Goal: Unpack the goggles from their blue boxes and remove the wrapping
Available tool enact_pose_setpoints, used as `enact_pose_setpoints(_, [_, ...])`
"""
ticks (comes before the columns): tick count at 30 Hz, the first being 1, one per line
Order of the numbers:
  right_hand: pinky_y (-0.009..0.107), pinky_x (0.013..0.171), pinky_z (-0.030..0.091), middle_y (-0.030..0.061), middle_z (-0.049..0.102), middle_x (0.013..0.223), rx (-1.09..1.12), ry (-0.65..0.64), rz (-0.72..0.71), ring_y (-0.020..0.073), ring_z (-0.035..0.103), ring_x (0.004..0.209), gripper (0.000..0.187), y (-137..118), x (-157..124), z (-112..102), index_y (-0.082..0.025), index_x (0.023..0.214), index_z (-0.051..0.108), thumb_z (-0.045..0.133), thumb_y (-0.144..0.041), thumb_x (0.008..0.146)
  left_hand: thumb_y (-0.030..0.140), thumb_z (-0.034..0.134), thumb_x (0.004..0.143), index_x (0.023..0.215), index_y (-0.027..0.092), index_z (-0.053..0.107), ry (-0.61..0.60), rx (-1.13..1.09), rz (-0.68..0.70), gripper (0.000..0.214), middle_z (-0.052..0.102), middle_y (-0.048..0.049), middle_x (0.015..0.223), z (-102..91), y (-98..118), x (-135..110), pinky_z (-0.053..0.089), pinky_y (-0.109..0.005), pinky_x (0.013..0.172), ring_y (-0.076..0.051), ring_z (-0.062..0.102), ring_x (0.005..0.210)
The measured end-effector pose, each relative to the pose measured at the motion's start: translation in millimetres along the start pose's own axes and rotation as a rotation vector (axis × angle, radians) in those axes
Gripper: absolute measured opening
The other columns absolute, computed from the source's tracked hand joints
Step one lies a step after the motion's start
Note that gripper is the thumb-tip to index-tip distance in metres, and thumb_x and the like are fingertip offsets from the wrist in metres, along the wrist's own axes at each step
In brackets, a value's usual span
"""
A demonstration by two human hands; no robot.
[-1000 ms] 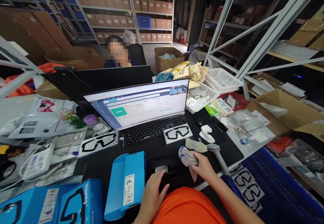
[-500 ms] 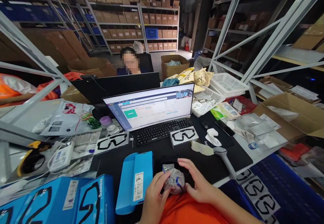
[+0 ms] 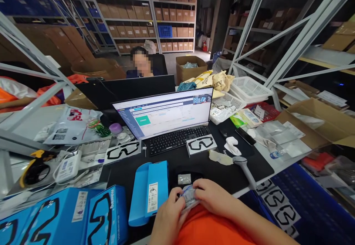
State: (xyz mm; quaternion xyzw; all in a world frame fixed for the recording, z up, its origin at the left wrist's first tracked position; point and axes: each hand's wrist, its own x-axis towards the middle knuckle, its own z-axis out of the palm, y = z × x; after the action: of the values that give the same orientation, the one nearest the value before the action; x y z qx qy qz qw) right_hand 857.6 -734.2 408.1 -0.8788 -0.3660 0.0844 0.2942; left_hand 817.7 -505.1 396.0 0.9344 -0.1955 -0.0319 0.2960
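Note:
Both my hands meet low at the desk's near edge, just above my orange shirt. My left hand (image 3: 168, 217) and my right hand (image 3: 212, 197) are closed on a small grey cloth pouch with blue trim (image 3: 188, 198), pinched between the fingers of both. Just beyond it on the black desk mat lies a black case (image 3: 194, 173) with a small silver packet (image 3: 184, 179) on it. An open blue box (image 3: 148, 191) rests left of my hands.
A monitor (image 3: 166, 112) and keyboard (image 3: 177, 140) stand ahead, with goggle-print cards (image 3: 201, 144) beside them. A barcode scanner (image 3: 245, 167) lies to the right. Blue goggle boxes (image 3: 69, 219) sit at lower left. Another person sits behind the monitors. White baskets (image 3: 246, 89) and cardboard boxes stand on the right.
My right hand carried the grey pouch from the desk's right side to my lap edge, and my left hand left the black case to grip the pouch too.

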Motion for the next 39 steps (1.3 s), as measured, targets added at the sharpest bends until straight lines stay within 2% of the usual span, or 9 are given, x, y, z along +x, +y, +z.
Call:
enact_pose_setpoints(4, [0.024,0.067,0.047,0.0042,0.064,0.099,-0.121,0.031,0.071,0.0147,0.06,0.074,0.015,4,-4,1,-0.02,0.089,0.061,0.051,-0.009,0.088,0.023,0.057,0.089,0.081,0.023,0.058,0.135,-0.144,-0.053,0.008,0.063,-0.0067,0.113,9.6,-22,-6,0.06,-0.03,0.074,-0.02,0.069,0.091])
enact_pose_setpoints(8, [0.026,0.07,0.051,0.0072,0.067,0.099,0.044,0.332,0.065,0.0192,0.066,0.085,0.016,-3,-3,18,-0.022,0.085,0.055,0.052,-0.006,0.08,0.032,0.072,0.081,0.083,0.022,0.057,0.361,-0.508,-0.189,0.018,0.056,-0.0118,0.131,32.8,-23,-2,0.063,-0.038,0.082,-0.029,0.065,0.113])
enact_pose_setpoints(11, [0.027,0.07,0.052,0.0091,0.067,0.114,0.129,0.483,-0.003,0.0176,0.066,0.082,0.019,-10,-1,26,-0.022,0.084,0.058,0.051,-0.006,0.078,0.031,0.08,0.074,0.097,0.022,0.055,0.411,-0.894,-0.286,0.035,0.046,-0.0134,0.145,42.9,-14,3,0.065,-0.04,0.082,-0.029,0.067,0.113])
enact_pose_setpoints(15, [0.026,0.063,0.05,0.007,0.059,0.132,0.156,0.394,-0.094,0.0109,0.06,0.065,0.03,-13,-2,23,-0.024,0.088,0.069,0.051,-0.003,0.075,0.029,0.079,0.075,0.097,0.021,0.056,0.431,-1.117,-0.342,0.033,0.05,-0.0138,0.144,42.7,-10,7,0.063,-0.04,0.086,-0.029,0.068,0.112])
enact_pose_setpoints(22, [0.034,0.087,0.053,0.009,0.05,0.143,0.24,0.224,0.063,0.0204,0.064,0.095,0.026,-24,-14,-5,-0.025,0.102,0.071,0.062,-0.016,0.08,0.029,0.077,0.076,0.082,0.019,0.061,0.551,-0.97,-0.326,0.019,0.068,-0.011,0.111,42.3,-15,-1,0.062,-0.033,0.084,-0.025,0.069,0.105])
enact_pose_setpoints(26, [0.034,0.089,0.053,0.0097,0.052,0.143,0.203,0.119,0.121,0.0202,0.066,0.098,0.033,-30,-20,-13,-0.03,0.123,0.067,0.051,-0.022,0.095,0.022,0.072,0.078,0.081,0.02,0.066,0.408,-0.842,-0.175,0.007,0.07,-0.0094,0.107,43.8,-6,-3,0.063,-0.032,0.08,-0.022,0.07,0.098])
enact_pose_setpoints(30, [0.033,0.088,0.055,0.0107,0.06,0.135,0.072,0.113,0.141,0.0243,0.065,0.113,0.034,-23,-26,-4,-0.029,0.124,0.066,0.05,-0.02,0.096,0.012,0.066,0.078,0.082,0.021,0.067,0.285,-0.763,-0.083,0.01,0.071,-0.0083,0.103,41.3,6,1,0.061,-0.03,0.08,-0.021,0.069,0.097])
enact_pose_setpoints(33, [0.033,0.086,0.057,0.0118,0.065,0.127,0.05,0.132,0.135,0.0251,0.068,0.108,0.029,-14,-29,3,-0.027,0.121,0.068,0.056,-0.025,0.094,0.006,0.063,0.077,0.085,0.021,0.066,0.194,-0.75,-0.061,0.017,0.07,-0.0076,0.102,39.8,10,4,0.06,-0.032,0.084,-0.02,0.068,0.098])
enact_pose_setpoints(39, [0.03,0.072,0.055,0.0087,0.071,0.108,-0.012,0.113,0.128,0.0212,0.07,0.084,0.02,-10,-26,4,-0.028,0.107,0.072,0.056,-0.029,0.096,0.0,0.055,0.076,0.1,0.022,0.062,0.082,-0.922,-0.071,0.033,0.052,-0.0104,0.136,40.7,13,4,0.058,-0.034,0.094,-0.021,0.06,0.118])
